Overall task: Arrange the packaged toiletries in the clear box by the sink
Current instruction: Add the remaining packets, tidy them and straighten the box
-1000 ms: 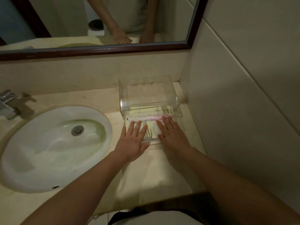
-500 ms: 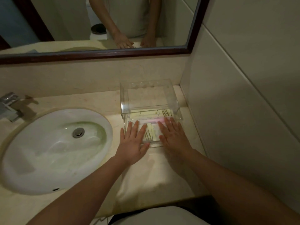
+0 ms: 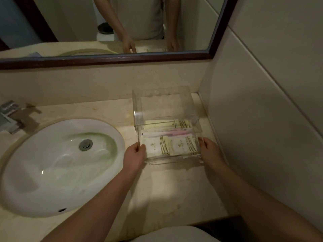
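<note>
A clear acrylic box [image 3: 138, 112] stands on the marble counter right of the sink, its drawer pulled out toward me. Inside the drawer lie cream packets with gold stripes [image 3: 181, 145] and a long packet with a pink item [image 3: 167, 132]. More cream packets [image 3: 166, 124] sit further in under the box's top. My left hand [image 3: 134, 157] grips the drawer's left front corner, fingers curled on its wall. My right hand [image 3: 210, 152] grips the drawer's right front corner the same way.
A white oval sink [image 3: 57, 165] with a metal drain fills the counter's left. A chrome tap [image 3: 8, 116] sits at the far left. A dark-framed mirror [image 3: 108, 58] hangs above. A tiled wall [image 3: 262, 110] closes the right side, close to the box.
Both hands lay flat on the packets in the drawer before. They have now moved apart to the drawer's left and right front corners and taken hold of it.
</note>
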`<action>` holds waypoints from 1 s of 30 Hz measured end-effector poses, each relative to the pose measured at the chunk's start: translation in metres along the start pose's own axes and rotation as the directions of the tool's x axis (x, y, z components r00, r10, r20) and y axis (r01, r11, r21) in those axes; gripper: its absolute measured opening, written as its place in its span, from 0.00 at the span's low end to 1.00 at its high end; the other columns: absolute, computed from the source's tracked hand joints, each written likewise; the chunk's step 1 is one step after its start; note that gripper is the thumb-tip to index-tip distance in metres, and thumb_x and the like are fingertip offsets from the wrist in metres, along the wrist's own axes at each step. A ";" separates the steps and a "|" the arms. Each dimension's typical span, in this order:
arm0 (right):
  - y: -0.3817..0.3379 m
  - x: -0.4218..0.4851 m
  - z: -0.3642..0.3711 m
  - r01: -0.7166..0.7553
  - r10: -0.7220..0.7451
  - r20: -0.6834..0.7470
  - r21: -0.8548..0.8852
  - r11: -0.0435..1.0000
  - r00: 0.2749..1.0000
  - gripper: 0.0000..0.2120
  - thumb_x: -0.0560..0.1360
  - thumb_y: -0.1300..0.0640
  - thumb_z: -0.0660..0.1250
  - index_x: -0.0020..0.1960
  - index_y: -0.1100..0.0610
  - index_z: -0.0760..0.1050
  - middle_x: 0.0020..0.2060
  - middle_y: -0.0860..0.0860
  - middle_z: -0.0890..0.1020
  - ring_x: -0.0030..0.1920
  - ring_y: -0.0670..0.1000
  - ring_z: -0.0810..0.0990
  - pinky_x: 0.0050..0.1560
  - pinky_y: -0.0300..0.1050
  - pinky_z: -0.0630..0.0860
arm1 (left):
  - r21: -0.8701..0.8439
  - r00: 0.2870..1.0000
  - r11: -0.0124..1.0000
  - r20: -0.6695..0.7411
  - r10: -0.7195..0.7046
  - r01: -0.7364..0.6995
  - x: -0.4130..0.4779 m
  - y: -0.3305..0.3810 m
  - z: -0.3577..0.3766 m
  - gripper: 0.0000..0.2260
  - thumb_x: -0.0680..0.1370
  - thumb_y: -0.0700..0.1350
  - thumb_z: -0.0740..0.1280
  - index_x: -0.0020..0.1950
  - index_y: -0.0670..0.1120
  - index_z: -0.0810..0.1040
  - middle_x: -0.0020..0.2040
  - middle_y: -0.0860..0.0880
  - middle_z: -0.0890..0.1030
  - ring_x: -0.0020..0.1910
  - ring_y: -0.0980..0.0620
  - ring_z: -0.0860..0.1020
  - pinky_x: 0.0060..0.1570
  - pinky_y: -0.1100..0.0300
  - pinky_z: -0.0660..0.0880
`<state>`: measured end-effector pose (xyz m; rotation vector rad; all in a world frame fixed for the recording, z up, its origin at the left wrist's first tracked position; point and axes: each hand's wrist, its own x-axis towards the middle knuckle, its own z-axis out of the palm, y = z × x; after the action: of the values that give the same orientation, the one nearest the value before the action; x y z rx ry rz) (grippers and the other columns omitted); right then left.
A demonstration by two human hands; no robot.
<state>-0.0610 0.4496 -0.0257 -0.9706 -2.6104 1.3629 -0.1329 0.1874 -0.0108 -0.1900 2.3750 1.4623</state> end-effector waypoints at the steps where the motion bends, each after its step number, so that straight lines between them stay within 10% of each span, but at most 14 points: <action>1: 0.000 -0.001 0.001 0.018 -0.018 -0.013 0.019 1.000 1.000 0.12 0.82 0.56 0.57 0.57 0.55 0.79 0.49 0.52 0.83 0.48 0.52 0.80 0.46 0.44 0.75 | -0.019 1.000 1.000 -0.001 -0.009 0.009 0.000 -0.001 0.000 0.15 0.77 0.47 0.59 0.44 0.35 0.76 0.37 0.39 0.79 0.38 0.46 0.76 0.39 0.53 0.72; 16: -0.027 0.024 0.007 0.000 -0.002 0.008 0.206 0.979 1.000 0.12 0.79 0.55 0.63 0.61 0.56 0.76 0.51 0.53 0.80 0.53 0.55 0.80 0.46 0.43 0.73 | -0.182 0.995 0.981 0.088 -0.055 0.071 0.018 0.030 -0.010 0.13 0.75 0.46 0.66 0.60 0.50 0.79 0.52 0.50 0.84 0.51 0.49 0.82 0.59 0.48 0.76; 23: -0.025 0.023 0.009 0.025 -0.036 0.092 0.122 0.992 0.995 0.50 0.64 0.44 0.78 0.78 0.48 0.55 0.61 0.51 0.69 0.54 0.48 0.76 0.51 0.44 0.79 | -0.146 0.996 0.988 0.086 -0.034 0.046 0.026 0.033 -0.008 0.20 0.70 0.41 0.75 0.61 0.47 0.78 0.52 0.48 0.84 0.49 0.49 0.83 0.54 0.46 0.79; 30: -0.031 0.027 0.020 -0.010 0.008 0.036 0.056 0.998 0.999 0.57 0.58 0.37 0.78 0.78 0.48 0.52 0.64 0.52 0.67 0.61 0.51 0.73 0.62 0.55 0.75 | -0.089 0.998 0.996 0.049 -0.025 0.029 0.031 0.031 -0.005 0.22 0.68 0.44 0.76 0.61 0.47 0.76 0.53 0.50 0.83 0.51 0.50 0.82 0.56 0.46 0.78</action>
<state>-0.1045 0.4373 -0.0210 -0.9600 -2.5811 1.4601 -0.1715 0.1992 0.0059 -0.2062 2.2625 1.5449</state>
